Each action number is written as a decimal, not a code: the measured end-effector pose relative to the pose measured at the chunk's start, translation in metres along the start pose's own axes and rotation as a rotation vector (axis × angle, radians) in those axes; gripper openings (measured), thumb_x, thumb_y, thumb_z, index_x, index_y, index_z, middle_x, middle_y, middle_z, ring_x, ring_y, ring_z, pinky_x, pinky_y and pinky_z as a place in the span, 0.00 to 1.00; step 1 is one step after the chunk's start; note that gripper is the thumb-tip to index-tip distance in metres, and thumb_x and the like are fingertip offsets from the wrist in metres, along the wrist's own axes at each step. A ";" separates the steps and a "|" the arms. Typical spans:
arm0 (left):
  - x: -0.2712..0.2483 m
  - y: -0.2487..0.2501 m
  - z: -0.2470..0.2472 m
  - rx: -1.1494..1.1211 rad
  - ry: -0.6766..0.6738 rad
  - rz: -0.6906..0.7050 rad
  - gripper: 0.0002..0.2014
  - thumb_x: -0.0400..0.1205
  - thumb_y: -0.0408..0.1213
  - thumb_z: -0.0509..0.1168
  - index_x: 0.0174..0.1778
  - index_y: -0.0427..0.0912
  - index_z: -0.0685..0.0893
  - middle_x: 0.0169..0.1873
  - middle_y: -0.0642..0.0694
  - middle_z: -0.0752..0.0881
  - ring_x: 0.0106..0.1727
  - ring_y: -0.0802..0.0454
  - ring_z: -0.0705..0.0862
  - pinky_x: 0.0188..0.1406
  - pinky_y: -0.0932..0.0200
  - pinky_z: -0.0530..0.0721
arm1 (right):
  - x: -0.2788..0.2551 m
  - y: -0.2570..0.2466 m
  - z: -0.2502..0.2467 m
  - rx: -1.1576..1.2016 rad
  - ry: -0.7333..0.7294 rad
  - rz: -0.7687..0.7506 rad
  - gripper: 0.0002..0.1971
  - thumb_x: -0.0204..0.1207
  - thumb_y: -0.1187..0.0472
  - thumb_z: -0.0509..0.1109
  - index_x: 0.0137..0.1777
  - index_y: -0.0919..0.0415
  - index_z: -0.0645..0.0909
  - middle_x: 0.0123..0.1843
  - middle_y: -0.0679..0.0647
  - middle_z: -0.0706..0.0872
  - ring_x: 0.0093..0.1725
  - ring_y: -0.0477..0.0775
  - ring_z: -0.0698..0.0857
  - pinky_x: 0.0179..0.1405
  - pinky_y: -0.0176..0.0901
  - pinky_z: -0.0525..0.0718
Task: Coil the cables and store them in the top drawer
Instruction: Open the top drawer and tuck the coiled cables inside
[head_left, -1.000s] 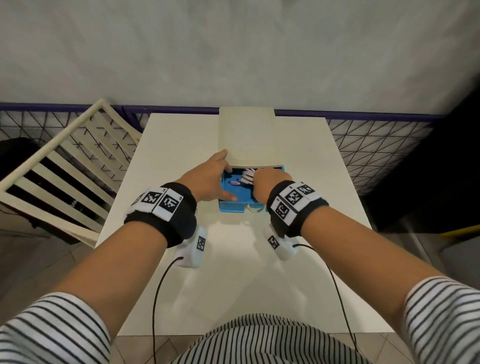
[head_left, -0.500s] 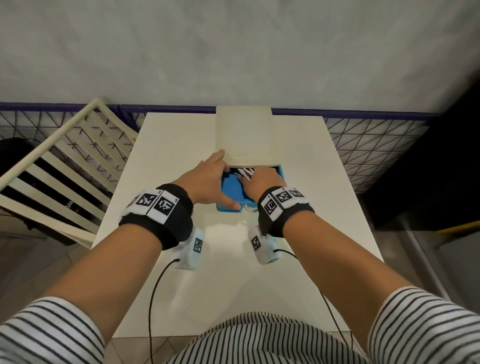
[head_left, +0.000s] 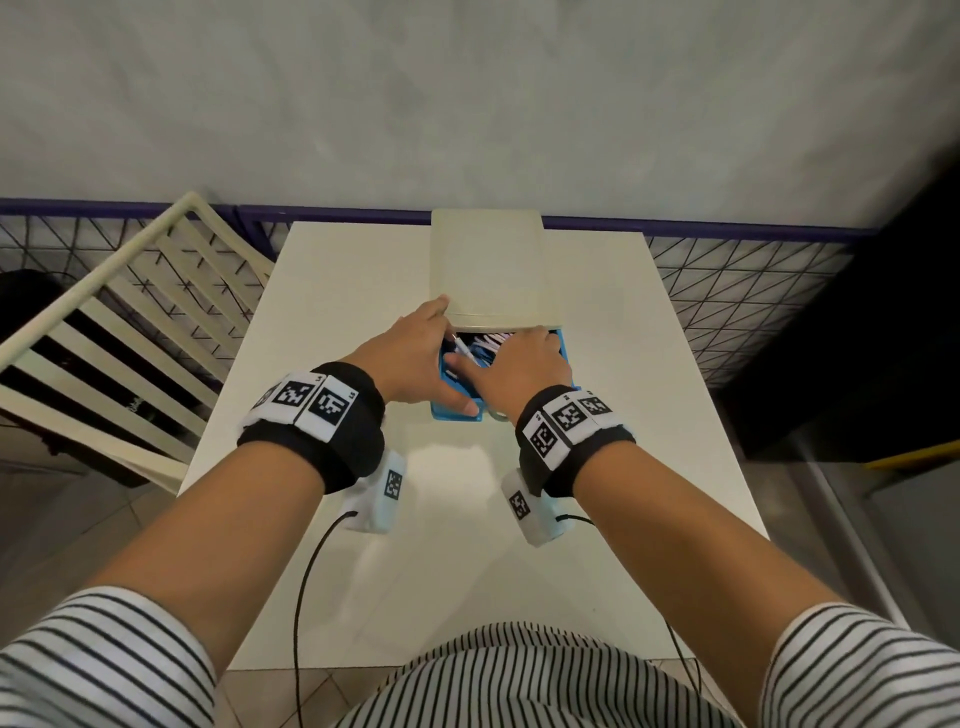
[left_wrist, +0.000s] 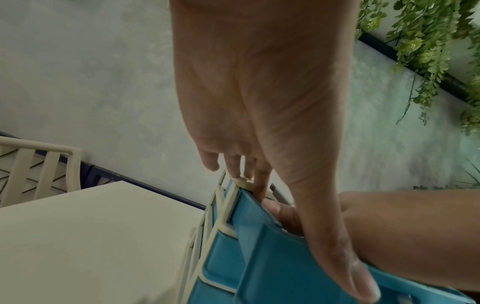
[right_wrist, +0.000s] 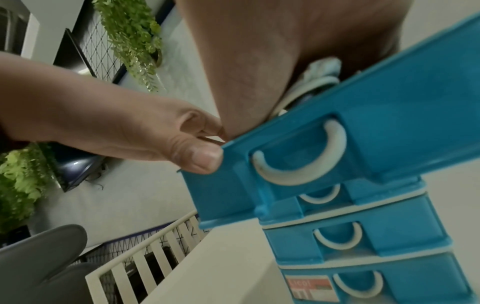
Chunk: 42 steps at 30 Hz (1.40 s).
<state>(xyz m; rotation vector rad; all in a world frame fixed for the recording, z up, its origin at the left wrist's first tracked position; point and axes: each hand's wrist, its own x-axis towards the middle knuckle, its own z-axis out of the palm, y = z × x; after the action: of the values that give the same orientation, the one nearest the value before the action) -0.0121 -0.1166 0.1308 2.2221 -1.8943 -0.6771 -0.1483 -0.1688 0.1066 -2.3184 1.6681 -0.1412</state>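
A small drawer unit with a cream top (head_left: 493, 270) stands at the back of the white table. Its blue top drawer (head_left: 457, 413) (right_wrist: 389, 102) is pulled out toward me. White and striped coiled cables (head_left: 485, 340) (right_wrist: 319, 80) lie inside it. My right hand (head_left: 524, 364) (right_wrist: 259, 51) lies palm down on the cables, fingers spread flat and covering most of them. My left hand (head_left: 415, 358) (left_wrist: 259, 102) rests along the drawer's left side. Its thumb lies on the front rim, and its straight fingers reach the unit's front corner.
Several shut blue drawers (right_wrist: 350, 242) sit below the open one. The white table (head_left: 623, 415) extends on both sides of the unit. A cream slatted chair (head_left: 130, 322) stands at the left, and a wire mesh fence (head_left: 753, 291) runs behind the table.
My right hand has gone from a curled pose over the drawer to lying flatter and further in on the cables. My left hand has stayed on the drawer's left side.
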 end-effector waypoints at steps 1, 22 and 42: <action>0.000 0.000 0.000 -0.002 0.000 -0.002 0.50 0.56 0.61 0.79 0.71 0.42 0.70 0.84 0.47 0.50 0.81 0.45 0.60 0.78 0.45 0.68 | 0.000 0.000 -0.003 -0.064 0.004 -0.043 0.47 0.63 0.20 0.56 0.58 0.65 0.77 0.55 0.61 0.80 0.56 0.59 0.79 0.38 0.46 0.73; 0.000 0.002 -0.002 0.027 0.001 0.002 0.48 0.57 0.59 0.80 0.69 0.39 0.71 0.82 0.44 0.53 0.81 0.45 0.61 0.78 0.48 0.67 | 0.024 0.027 -0.031 -0.121 -0.271 -0.447 0.23 0.79 0.40 0.61 0.58 0.61 0.71 0.51 0.62 0.85 0.42 0.60 0.79 0.37 0.47 0.73; -0.003 0.006 -0.005 0.009 0.004 -0.001 0.47 0.58 0.57 0.80 0.70 0.38 0.71 0.82 0.44 0.55 0.80 0.47 0.60 0.78 0.51 0.68 | 0.026 0.051 -0.059 0.130 -0.603 -0.652 0.14 0.76 0.67 0.69 0.58 0.55 0.88 0.50 0.52 0.88 0.41 0.44 0.82 0.40 0.25 0.78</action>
<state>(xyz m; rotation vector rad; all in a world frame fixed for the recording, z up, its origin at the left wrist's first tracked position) -0.0160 -0.1161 0.1387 2.2282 -1.8975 -0.6653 -0.2006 -0.2178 0.1462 -2.3819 0.5833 0.2864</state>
